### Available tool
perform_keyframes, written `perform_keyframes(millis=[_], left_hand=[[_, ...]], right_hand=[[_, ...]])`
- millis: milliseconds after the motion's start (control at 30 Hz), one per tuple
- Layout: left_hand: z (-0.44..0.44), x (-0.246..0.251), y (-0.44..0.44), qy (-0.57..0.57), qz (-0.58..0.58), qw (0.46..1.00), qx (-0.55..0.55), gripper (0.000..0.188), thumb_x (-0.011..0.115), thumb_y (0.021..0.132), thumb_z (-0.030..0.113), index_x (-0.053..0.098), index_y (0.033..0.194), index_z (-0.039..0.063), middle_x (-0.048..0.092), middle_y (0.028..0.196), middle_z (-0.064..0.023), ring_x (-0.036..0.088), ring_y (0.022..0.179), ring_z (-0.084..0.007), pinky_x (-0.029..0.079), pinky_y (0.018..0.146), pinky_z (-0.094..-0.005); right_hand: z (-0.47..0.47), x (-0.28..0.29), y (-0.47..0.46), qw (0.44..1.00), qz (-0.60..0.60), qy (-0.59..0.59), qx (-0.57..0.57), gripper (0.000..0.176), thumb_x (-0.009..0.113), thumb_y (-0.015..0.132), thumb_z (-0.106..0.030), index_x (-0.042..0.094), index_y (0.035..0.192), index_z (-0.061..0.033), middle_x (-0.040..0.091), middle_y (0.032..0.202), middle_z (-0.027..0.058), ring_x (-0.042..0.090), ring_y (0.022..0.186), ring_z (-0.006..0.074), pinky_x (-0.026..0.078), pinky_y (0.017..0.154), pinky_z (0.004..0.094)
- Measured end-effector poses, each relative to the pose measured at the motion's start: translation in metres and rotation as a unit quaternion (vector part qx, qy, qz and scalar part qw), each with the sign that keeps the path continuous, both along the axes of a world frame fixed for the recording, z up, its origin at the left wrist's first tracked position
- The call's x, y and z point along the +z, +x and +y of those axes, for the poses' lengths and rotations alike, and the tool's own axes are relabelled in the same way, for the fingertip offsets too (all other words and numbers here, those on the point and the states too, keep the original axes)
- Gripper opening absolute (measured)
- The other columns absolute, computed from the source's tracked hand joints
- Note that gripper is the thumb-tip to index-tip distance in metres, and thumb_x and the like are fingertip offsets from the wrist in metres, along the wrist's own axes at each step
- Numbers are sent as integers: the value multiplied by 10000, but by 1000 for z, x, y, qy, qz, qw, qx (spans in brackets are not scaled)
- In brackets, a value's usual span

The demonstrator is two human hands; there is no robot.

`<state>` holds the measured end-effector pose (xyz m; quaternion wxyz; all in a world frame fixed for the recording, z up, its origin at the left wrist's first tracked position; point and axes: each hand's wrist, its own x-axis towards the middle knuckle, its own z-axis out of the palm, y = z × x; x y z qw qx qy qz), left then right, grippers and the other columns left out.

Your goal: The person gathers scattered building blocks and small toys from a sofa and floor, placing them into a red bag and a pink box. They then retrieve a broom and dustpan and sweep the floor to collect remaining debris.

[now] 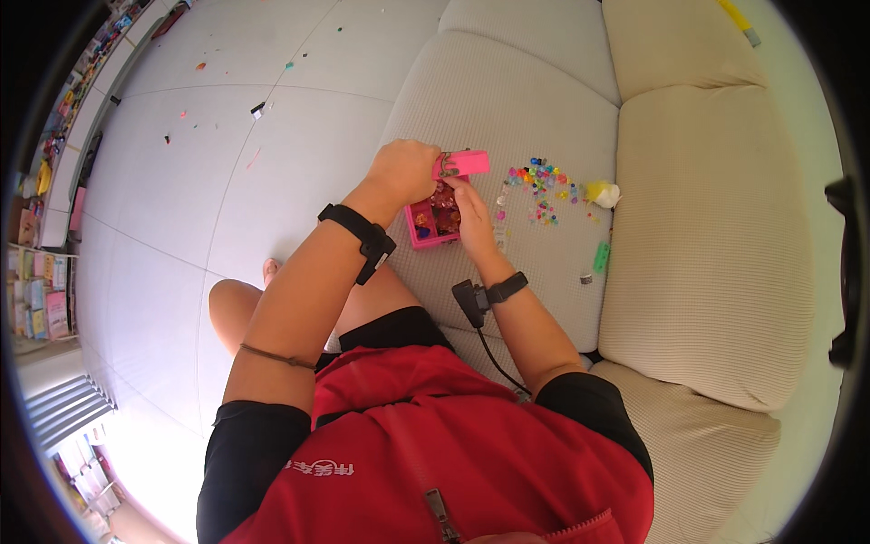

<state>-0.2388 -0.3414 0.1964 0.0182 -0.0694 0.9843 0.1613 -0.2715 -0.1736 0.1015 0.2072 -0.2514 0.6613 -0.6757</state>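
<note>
A pink divided box (pixel 413 234) rests on the pale sofa seat, with red, orange and dark blue beads in its compartments. My left hand (pixel 406 166) is closed on a bright pink piece (pixel 472 162) with a grey pattern, raised over the box's far end; whether it is the box's lid, I cannot tell. My right hand (pixel 477 221) lies along the box's right side, fingers fairly straight and their tips at the beads under the pink piece. Whether it grips the box is unclear. Loose multicoloured beads (pixel 542 178) lie spread on the seat to the right.
Near the sofa back (pixel 707 238) lie a yellow and white object (pixel 602 194) and a green plastic piece (pixel 601 257). Small bits are scattered on the tiled floor (pixel 163 170) at left. A cable hangs from my right wrist device (pixel 470 302). Crowded shelves stand at far left.
</note>
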Motion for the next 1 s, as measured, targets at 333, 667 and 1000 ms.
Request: perform_keyframes(millis=[333,667,1000], left_hand=[[2,-5,-3,3,10,1000,8,208,596,761,145,663,950,90,676,817,-159,652,790,-363,524,699,-461],[7,-7,-6,-11,13,1000,8,227,593,757,137,652,970,86,665,771,-171,643,743,-373,519,679,-467],[7,-7,-6,-4,-5,1000,19,310,643,719,145,640,1025,94,668,777,-165,646,742,-363,525,689,-453]], right_hand=[[34,22,-16,994,-94,-10,46,474,372,1024,-371,494,1302,-6,488,1339,134,483,1218,244,425,989,394],[163,-80,-126,843,278,265,-375,491,611,899,-367,565,1246,-23,440,1381,236,463,1238,359,351,1034,452],[101,-78,-216,901,254,317,-151,396,598,858,-470,703,1063,-148,620,1156,90,516,1138,310,370,982,433]])
